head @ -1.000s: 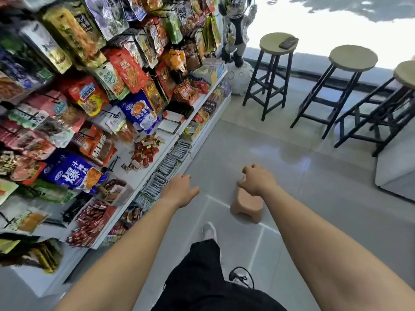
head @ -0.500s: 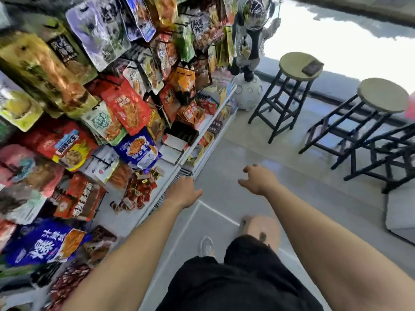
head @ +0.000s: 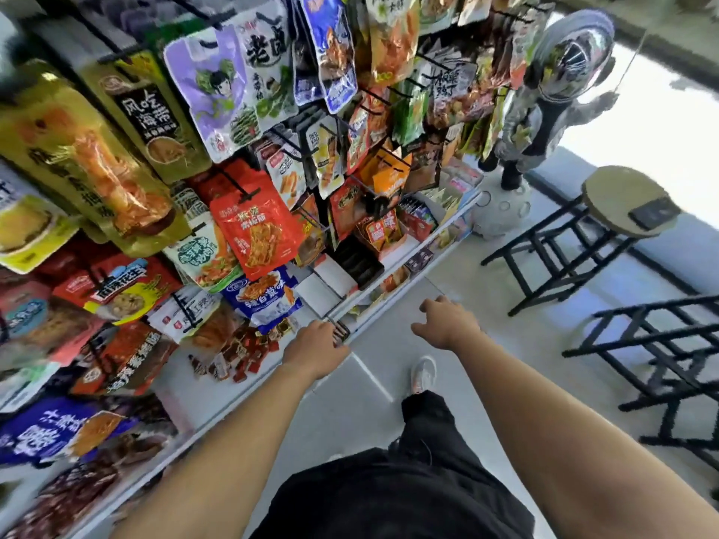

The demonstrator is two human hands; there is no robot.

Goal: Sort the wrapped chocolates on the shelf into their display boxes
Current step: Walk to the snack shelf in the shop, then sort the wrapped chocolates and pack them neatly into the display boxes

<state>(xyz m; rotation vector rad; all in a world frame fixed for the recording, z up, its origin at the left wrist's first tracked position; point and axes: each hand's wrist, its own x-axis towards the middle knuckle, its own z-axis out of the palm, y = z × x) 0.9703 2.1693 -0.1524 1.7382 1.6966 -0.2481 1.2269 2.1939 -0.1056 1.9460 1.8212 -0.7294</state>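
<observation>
Neither hand has hold of anything. My left hand (head: 315,350) hangs over the front edge of the white shop shelf (head: 202,387), back upward, fingers loosely bent downward and partly hidden behind the knuckles; nothing shows in it. My right hand (head: 447,324) hovers over the pale grey tiled floor (head: 486,274), at 3 o'clock from the left one and apart from it, thumb out and fingers loosely curled around nothing.

The loose heap of small red and brown wrapped chocolates (head: 237,357) lies on the shelf at 9 o'clock from my left hand, near it but not touching. Farther along the shelf, at 1 o'clock from that hand, stands a black cardboard display box (head: 360,262), with a white open box (head: 330,284) just beside it at its 8 o'clock. What these 2 boxes hold I cannot tell through the blur.

At 12 o'clock from the heap, a red foil snack packet (head: 255,227) hangs on a black hook among many other bright packets. At 2 o'clock in my view a silver astronaut figure (head: 544,110) stands on a white cratered ball (head: 502,212). At 3 o'clock from that ball is a round tan-topped stool with black legs (head: 607,188), and 1 dark flat rectangular object (head: 653,213) lies on its seat. My white shoe (head: 423,373) is on the floor at 6 o'clock from my right hand.
</observation>
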